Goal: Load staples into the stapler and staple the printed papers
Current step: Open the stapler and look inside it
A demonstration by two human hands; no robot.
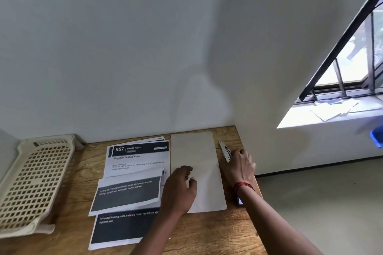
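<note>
A blank white sheet stack (194, 151) lies face down on the wooden table (207, 232). My left hand (180, 188) rests on its left edge, fingers loosely bent. My right hand (238, 167) grips a white stapler (224, 151) at the sheet's right edge, near the table's right side. To the left lie printed papers (136, 159) headed "957 Dining Area", with two more printed sets (126, 194) overlapping below them.
A cream plastic lattice tray (35, 180) stands at the table's left end. The wall runs right behind the table. A window sill (331, 111) with loose papers lies to the right; the floor drops away past the table's right edge.
</note>
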